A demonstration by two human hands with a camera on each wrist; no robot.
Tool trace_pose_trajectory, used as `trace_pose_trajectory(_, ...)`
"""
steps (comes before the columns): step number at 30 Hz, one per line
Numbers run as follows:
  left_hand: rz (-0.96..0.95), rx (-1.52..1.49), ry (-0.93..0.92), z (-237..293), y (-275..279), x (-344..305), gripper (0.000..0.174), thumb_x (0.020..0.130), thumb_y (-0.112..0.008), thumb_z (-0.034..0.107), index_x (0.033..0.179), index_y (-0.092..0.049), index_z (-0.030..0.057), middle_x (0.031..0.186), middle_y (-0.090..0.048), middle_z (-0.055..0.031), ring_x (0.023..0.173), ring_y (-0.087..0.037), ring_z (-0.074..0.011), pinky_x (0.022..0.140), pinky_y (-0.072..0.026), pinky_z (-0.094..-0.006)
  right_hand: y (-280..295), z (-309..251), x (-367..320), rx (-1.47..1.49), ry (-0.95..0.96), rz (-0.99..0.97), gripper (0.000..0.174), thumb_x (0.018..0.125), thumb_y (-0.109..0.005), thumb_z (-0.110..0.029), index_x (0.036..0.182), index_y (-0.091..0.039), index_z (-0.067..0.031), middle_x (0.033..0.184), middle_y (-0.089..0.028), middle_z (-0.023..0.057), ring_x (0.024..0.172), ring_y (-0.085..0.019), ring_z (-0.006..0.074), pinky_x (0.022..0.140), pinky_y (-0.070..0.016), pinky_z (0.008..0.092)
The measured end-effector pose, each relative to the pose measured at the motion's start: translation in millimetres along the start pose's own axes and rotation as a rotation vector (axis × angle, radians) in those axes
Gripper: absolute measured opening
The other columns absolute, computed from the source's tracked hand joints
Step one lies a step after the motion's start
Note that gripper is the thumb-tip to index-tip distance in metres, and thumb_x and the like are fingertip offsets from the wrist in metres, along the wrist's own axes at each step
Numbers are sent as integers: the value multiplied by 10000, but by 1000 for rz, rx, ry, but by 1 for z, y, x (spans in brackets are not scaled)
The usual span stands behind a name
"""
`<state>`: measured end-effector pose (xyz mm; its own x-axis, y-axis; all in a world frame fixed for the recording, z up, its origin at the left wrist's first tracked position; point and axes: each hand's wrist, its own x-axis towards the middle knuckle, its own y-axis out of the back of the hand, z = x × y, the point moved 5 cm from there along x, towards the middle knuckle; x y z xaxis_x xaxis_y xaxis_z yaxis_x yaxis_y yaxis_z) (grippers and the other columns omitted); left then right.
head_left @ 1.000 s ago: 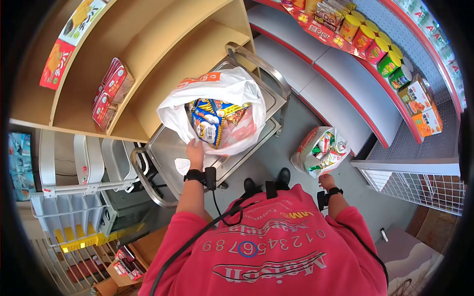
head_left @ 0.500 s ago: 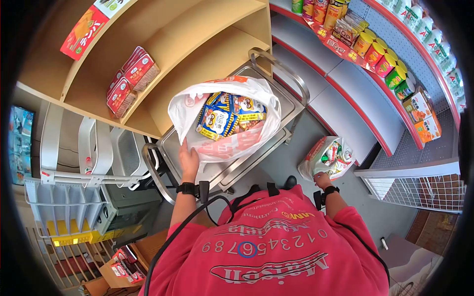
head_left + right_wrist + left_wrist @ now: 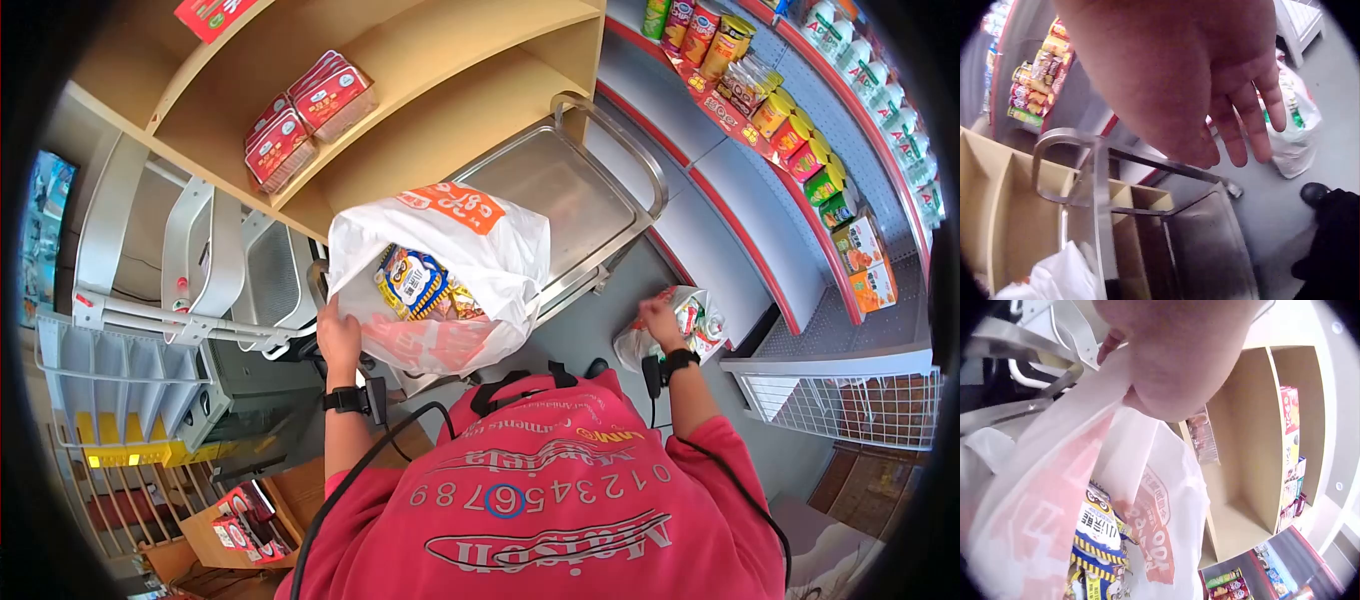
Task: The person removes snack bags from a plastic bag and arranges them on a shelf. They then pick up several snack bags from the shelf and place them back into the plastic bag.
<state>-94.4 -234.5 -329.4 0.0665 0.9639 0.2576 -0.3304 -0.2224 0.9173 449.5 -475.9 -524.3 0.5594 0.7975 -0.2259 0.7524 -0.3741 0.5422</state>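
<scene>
My left hand (image 3: 339, 338) pinches the rim of a white plastic bag (image 3: 510, 250) with orange print, at the bag's left side. The bag's mouth gapes toward me, and blue-and-yellow snack packets (image 3: 413, 285) lie inside. In the left wrist view the bag's edge runs up taut to the hand, whose fingertips are mostly hidden. The bag overlaps the near end of a steel cart (image 3: 570, 200). My right hand (image 3: 1229, 94) is in the air with its fingers loosely extended and nothing in them. In the head view it overlaps a second filled bag (image 3: 632, 347) on the floor.
A wooden shelf unit (image 3: 430, 90) behind the cart holds red-labelled packs (image 3: 333, 95). To the right, red-edged shelves (image 3: 745, 230) carry canisters (image 3: 790, 135) and boxes (image 3: 873, 285). A white wire rack (image 3: 850, 405) stands at the right, a wire-basket rack (image 3: 125, 380) at the left.
My left hand has drawn the white bag toward my body, exposing the cart's far tray. The bag's mouth has narrowed. My right hand has risen and moved forward. The head view has shifted.
</scene>
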Motion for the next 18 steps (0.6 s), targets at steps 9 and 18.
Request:
trace_pose_trajectory(9, -208, -195, -379, 79, -41, -3, 153, 721, -588, 123, 837, -643, 40, 879, -612, -172, 741, -596, -332, 698, -474, -410, -139, -276, -13, 345, 499, -715, 162, 831, -533, -79, 917, -646, 0, 801, -647, 107, 718, -605, 147, 654, -482, 279)
trace_pose_trajectory(18, -404, 379, -590, 92, -120, -19, 352, 756, -567, 287, 1046, -605, 91, 1228, -526, -78, 1054, -501, -253, 822, -387, -483, -158, -226, 19, -339, 225, -291, 938, 739, -630, -191, 1410, 9, -48, 1377, -124, 373, 1259, -251, 487, 1044, -278, 415)
